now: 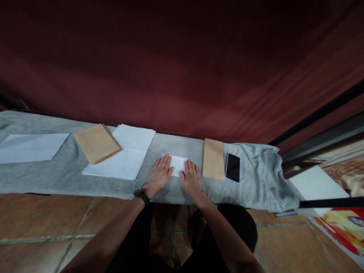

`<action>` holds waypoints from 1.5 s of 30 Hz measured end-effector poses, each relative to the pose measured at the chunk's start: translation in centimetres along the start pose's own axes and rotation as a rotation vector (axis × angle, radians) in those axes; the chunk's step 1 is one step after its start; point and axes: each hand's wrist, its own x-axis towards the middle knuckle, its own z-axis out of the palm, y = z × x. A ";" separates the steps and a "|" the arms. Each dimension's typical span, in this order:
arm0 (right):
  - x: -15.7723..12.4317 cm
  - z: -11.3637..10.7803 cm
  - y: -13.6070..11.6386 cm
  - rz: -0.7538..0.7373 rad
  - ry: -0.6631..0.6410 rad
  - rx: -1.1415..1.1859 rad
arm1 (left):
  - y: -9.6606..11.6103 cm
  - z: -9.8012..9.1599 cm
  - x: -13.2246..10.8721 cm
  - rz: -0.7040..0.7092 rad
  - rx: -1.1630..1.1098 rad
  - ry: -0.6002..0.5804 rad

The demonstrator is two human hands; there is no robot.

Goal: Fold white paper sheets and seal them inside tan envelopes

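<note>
Left hand (pixel 160 171) lay flat, fingers out, on left part of paper (pixel 178 163). Right hand (pixel 192 177) lay flat too, on right part. Neither hand gripped anything. Paper sat mid counter (pixel 57 174), near envelope (pixel 214 163) and phone (pixel 233 167). Risk: counter top looked soft and could bunch under hands, so paper might slide or wrinkle. Uneven push could crease it crooked.

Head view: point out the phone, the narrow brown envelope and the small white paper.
phone (pixel 232 167), head view, middle of its dark screen.
narrow brown envelope (pixel 214 163), head view, centre of its top face.
small white paper (pixel 178 163), head view, uncovered middle part.
</note>
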 end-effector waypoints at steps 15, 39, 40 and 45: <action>0.8 -0.9 0.9 0.104 -0.042 -0.013 | 0.6 0.7 0.1 -0.122 -0.007 0.061; 1.3 -0.4 0.5 0.017 -0.068 0.000 | -0.2 1.0 0.1 -0.179 0.002 0.096; 1.3 -0.4 0.6 0.019 -0.066 0.003 | -0.2 1.0 0.0 -0.185 0.002 0.098; 1.2 -0.2 0.7 0.022 -0.065 0.011 | -0.4 0.7 -0.4 -0.205 0.009 0.108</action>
